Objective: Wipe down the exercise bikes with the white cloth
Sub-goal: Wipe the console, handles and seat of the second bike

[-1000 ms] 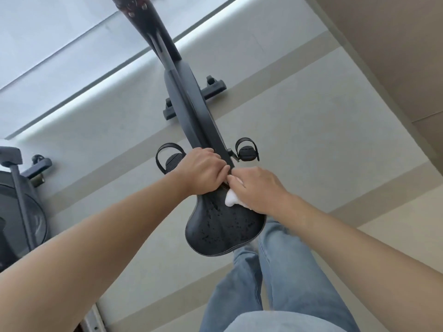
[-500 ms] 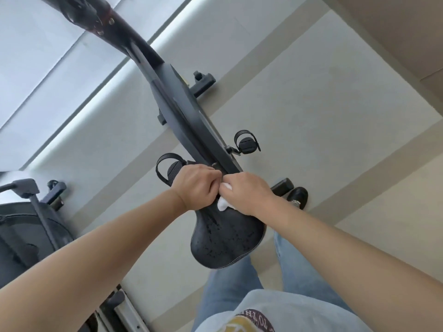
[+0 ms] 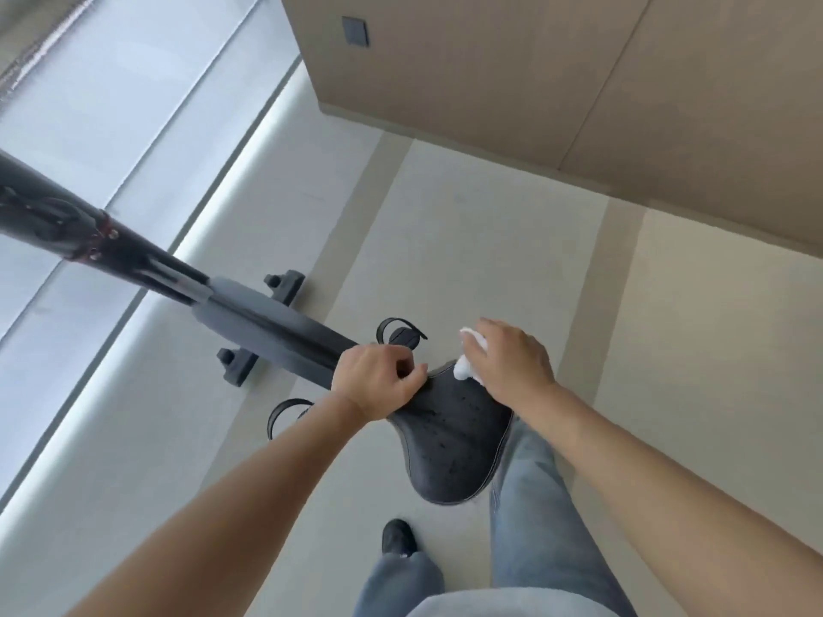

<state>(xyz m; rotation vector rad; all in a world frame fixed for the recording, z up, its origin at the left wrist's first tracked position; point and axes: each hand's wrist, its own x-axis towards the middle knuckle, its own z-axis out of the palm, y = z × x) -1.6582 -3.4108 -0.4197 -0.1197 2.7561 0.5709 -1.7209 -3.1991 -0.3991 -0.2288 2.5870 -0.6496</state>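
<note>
A black exercise bike (image 3: 276, 331) stretches from the upper left to the middle of the head view. Its dark saddle (image 3: 458, 443) shows damp speckles. My left hand (image 3: 378, 380) grips the saddle's narrow nose. My right hand (image 3: 512, 362) holds the bunched white cloth (image 3: 467, 358) at the saddle's far right edge, near the nose. Most of the cloth is hidden under my fingers. Two strapped pedals (image 3: 401, 334) stick out on either side of the frame.
A tan wall panel (image 3: 556, 82) with a dark wall plate (image 3: 355, 31) rises at the upper right. A bright window strip runs along the left. My jeans-clad legs and a black shoe (image 3: 397, 536) stand behind the saddle on the pale floor.
The view has swung right, so the second bike at the left is gone. My right hand with the cloth has moved from beside my left hand out to the saddle's right edge.
</note>
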